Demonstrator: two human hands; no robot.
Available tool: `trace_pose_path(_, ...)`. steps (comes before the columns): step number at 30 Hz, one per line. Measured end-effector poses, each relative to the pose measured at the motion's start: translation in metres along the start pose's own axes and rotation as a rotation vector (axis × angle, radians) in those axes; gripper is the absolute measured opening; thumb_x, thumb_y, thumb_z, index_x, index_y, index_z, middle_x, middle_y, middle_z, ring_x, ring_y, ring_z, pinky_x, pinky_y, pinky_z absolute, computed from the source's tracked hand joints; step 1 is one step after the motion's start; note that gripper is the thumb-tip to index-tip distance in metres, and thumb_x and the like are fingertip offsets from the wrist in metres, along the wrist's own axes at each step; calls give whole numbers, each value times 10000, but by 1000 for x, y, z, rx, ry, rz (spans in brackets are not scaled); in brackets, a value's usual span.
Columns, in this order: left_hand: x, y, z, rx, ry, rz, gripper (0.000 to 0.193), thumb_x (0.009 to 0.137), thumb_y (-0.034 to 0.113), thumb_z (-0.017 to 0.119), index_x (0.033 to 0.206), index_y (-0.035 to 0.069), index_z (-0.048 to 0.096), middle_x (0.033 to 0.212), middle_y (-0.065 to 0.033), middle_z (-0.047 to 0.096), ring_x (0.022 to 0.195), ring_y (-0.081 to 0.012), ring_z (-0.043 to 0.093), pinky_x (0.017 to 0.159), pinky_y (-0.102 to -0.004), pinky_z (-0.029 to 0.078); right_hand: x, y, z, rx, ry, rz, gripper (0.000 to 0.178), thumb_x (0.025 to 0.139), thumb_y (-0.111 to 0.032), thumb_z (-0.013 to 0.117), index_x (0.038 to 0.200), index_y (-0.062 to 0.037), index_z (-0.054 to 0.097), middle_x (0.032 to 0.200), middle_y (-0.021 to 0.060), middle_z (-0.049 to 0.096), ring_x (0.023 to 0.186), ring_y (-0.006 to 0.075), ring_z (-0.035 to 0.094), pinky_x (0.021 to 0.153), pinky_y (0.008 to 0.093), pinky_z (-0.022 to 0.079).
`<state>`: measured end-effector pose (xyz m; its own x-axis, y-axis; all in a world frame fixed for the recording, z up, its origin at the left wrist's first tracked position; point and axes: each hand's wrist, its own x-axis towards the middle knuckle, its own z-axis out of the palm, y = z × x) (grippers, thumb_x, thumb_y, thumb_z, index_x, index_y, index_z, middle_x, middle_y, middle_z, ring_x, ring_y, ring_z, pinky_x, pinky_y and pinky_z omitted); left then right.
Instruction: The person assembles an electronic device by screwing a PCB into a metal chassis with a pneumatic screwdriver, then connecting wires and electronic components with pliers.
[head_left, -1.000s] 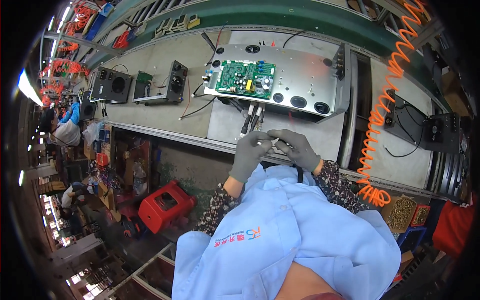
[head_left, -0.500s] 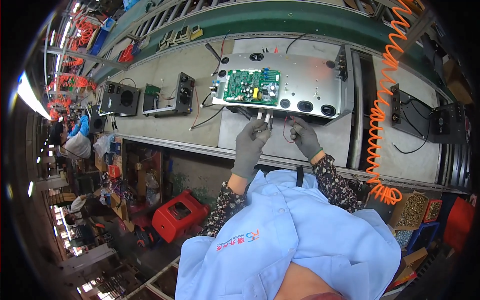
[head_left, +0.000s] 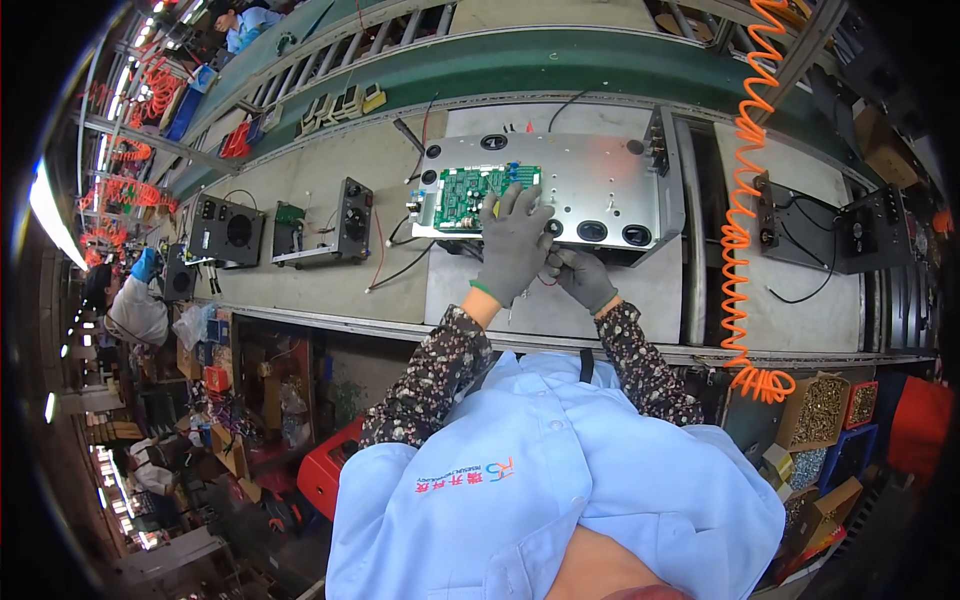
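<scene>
In front of me a silver metal chassis [head_left: 600, 180] lies on the bench, with round black grommets in its top. A green circuit board [head_left: 462, 195] is mounted on its left half. My left hand [head_left: 512, 248], in a grey glove, is open, its fingers spread over the board's right part, covering some components. My right hand [head_left: 583, 280], also gloved, is at the chassis's near edge, fingers pinched round a thin red wire [head_left: 549, 283]. The left hand's wrist side partly hides the fingertips and the cables below the edge.
More black equipment housings stand left [head_left: 226, 232] and right [head_left: 875, 232] along the bench. An orange coiled air hose [head_left: 735, 230] hangs at the right. Boxes of screws [head_left: 815, 410] sit at the lower right. Behind the bench runs a green conveyor [head_left: 430, 80].
My left hand has let go of the white-ended cables below the chassis edge and moved up over the board. My right hand has shifted left, close to the left hand.
</scene>
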<state>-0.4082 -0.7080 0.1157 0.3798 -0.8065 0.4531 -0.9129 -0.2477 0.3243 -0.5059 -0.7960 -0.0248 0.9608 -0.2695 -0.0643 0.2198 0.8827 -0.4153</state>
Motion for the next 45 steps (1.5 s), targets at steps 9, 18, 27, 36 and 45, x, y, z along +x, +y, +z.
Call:
trace_pose_path(9, 3, -7, 24, 29, -14, -43, 107, 640, 221, 630, 722, 153, 629, 1094, -22, 525, 1080, -215, 415, 964, -473, 137, -9, -28, 46, -935, 357, 67, 168, 808, -126, 488, 836, 0, 596, 759, 65, 574, 702, 71, 498, 615, 222, 400)
trace_pose_path(18, 11, -6, -47, -919, 352, -704, 187, 817, 173, 521, 906, 9, 541, 897, -83, 588, 880, -178, 551, 746, -285, 440, -90, -130, -22, -914, 661, 178, 219, 817, -160, 483, 908, 1, 600, 776, 60, 605, 758, 106, 552, 641, 219, 427)
trace_pose_path(27, 18, 24, -143, -239, 883, -551, 195, 875, 188, 465, 946, 8, 490, 689, -62, 533, 635, -167, 516, 643, -277, 441, 94, -211, -109, -936, 631, -20, 368, 831, -277, 469, 1009, 35, 549, 898, 131, 598, 798, 179, 553, 706, 287, 422)
trace_pose_path(36, -6, 8, -156, -690, 1013, -912, 235, 859, 227, 488, 965, 19, 507, 768, -39, 543, 708, -161, 505, 702, -307, 422, 195, -158, -88, -1602, -322, 662, 391, 768, -362, 499, 789, 17, 594, 823, 189, 597, 736, 271, 572, 693, 346, 420)
trace_pose_path(45, 6, 12, -154, -641, 902, -950, 230, 843, 203, 507, 976, 16, 523, 794, -41, 547, 727, -154, 515, 708, -287, 420, 238, -194, -80, -790, -45, 540, 219, 827, -217, 466, 846, -27, 572, 599, 31, 516, 516, 104, 485, 476, 248, 386)
